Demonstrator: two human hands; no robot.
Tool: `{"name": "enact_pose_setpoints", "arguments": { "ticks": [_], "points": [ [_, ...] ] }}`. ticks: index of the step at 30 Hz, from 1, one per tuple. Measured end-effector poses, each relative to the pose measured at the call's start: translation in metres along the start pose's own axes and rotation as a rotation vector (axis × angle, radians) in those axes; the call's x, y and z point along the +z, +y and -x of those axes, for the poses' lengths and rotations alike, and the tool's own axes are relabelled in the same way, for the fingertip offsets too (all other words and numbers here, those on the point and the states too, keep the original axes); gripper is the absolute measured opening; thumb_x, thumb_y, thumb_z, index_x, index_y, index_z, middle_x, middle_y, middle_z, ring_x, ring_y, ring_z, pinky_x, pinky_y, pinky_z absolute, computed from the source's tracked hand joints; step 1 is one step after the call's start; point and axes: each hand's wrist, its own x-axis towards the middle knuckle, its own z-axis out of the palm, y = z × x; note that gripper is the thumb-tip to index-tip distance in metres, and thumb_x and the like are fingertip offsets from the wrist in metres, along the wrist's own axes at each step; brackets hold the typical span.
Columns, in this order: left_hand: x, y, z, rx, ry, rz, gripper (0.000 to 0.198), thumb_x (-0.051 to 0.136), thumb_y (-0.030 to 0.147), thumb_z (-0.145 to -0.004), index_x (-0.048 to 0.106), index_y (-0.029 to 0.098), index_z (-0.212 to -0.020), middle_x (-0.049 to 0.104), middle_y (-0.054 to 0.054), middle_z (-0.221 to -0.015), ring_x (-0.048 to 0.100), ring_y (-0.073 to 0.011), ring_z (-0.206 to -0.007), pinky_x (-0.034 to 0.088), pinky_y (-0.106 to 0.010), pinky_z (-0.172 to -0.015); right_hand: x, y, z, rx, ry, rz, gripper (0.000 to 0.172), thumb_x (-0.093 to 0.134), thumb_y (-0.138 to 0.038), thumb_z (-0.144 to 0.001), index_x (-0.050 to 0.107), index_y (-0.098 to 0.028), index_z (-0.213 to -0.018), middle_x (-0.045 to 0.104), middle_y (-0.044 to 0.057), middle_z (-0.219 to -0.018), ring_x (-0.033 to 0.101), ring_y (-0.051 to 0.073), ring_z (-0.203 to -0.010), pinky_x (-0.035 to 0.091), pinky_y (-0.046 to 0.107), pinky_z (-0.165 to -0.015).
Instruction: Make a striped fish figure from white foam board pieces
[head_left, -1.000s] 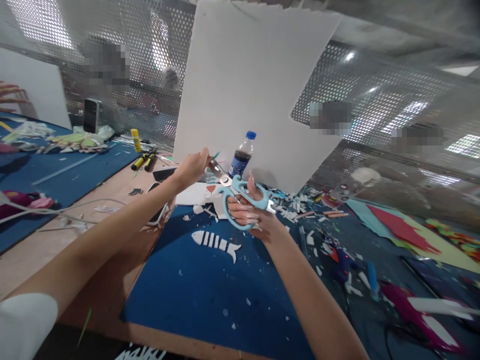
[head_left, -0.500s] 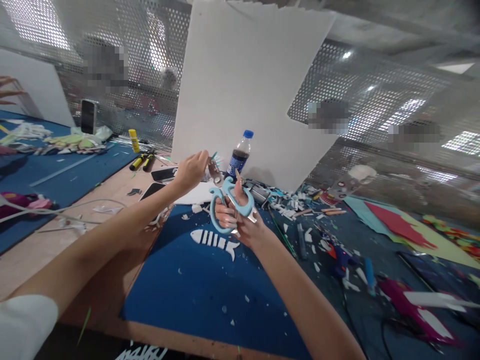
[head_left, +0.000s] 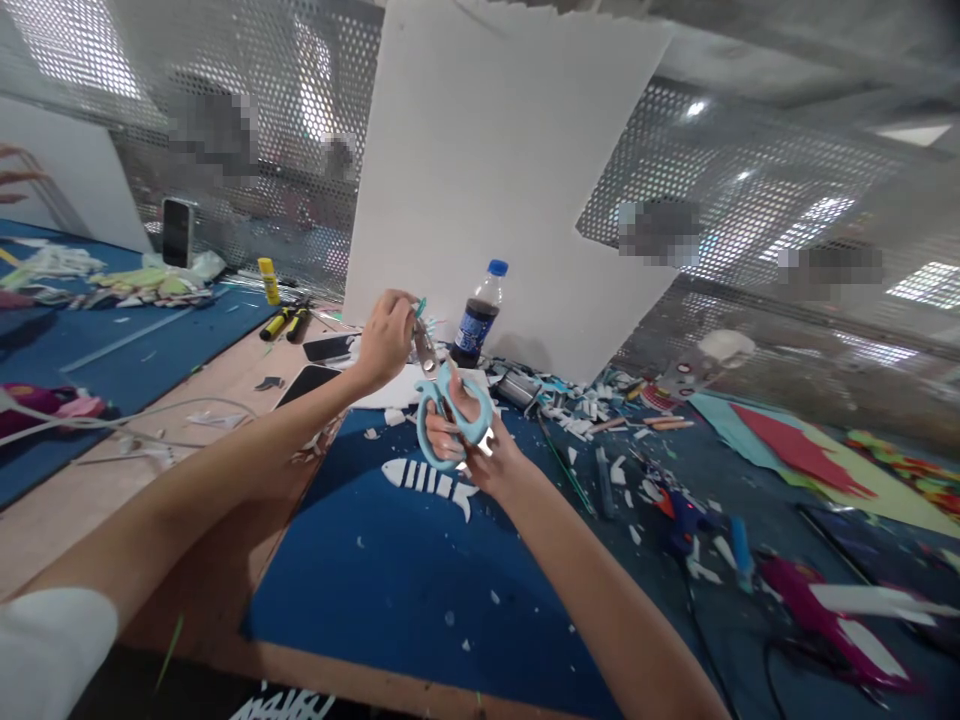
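My right hand (head_left: 496, 462) is closed around scissors (head_left: 484, 405) with light blue handles, thumb and fingers through the loops. The blades point up and away, towards my left hand (head_left: 387, 335). Pinched in the left fingertips is a small teal piece (head_left: 421, 306), right beside the blade tips; whether the blades touch it I cannot tell. Below the hands, a white fish-skeleton shape (head_left: 420, 476), cut into separate segments, lies flat on the blue mat (head_left: 390, 600). A bottle of dark drink (head_left: 475, 325) with a blue cap stands just behind the scissors.
A tall white board (head_left: 495, 150) rises behind the bottle. Scraps (head_left: 570, 410) litter the right side, near a glue gun (head_left: 682, 520) and coloured sheets (head_left: 787, 450). To the left are a glue stick (head_left: 268, 281), yellow-black tools (head_left: 277, 323) and cables. Another person's hand (head_left: 19, 175) shows far left.
The scissors and my right hand have shifted slightly left, and the handles have come a little closer together. My left hand has turned and moved up slightly with the teal piece.
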Motion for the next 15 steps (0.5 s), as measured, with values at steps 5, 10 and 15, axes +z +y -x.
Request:
{"name": "enact_pose_setpoints", "arguments": {
  "ticks": [5, 10, 15],
  "points": [
    [0.001, -0.002, 0.000, 0.000, -0.001, 0.024, 0.017, 0.037, 0.012, -0.095, 0.050, 0.019, -0.087, 0.059, -0.010, -0.104, 0.056, -0.0194, -0.096, 0.046, -0.034, -0.088, -0.001, 0.000, -0.002, -0.027, 0.058, 0.050, 0.040, 0.062, -0.054, -0.079, 0.047, -0.018, -0.069, 0.037, -0.007, -0.048, 0.030, 0.004, -0.038, 0.027, 0.016, -0.035],
    [0.004, -0.003, 0.001, -0.010, -0.074, 0.019, 0.018, 0.037, 0.011, -0.094, 0.051, 0.018, -0.085, 0.058, -0.010, -0.107, 0.053, -0.0206, -0.099, 0.044, -0.036, -0.092, 0.002, -0.003, 0.002, -0.006, 0.149, 0.064, 0.039, 0.056, -0.051, -0.085, 0.046, -0.018, -0.068, 0.039, -0.006, -0.048, 0.035, 0.004, -0.038, 0.030, 0.014, -0.033],
    [0.003, -0.005, -0.003, -0.058, -0.193, -0.031, 0.021, 0.034, 0.013, -0.095, 0.053, 0.016, -0.086, 0.056, -0.013, -0.112, 0.051, -0.0217, -0.103, 0.041, -0.036, -0.093, -0.004, -0.012, 0.001, -0.032, 0.279, 0.133, 0.036, 0.054, -0.045, -0.089, 0.048, -0.016, -0.068, 0.040, -0.006, -0.046, 0.037, 0.003, -0.036, 0.033, 0.013, -0.034]
  ]
}}
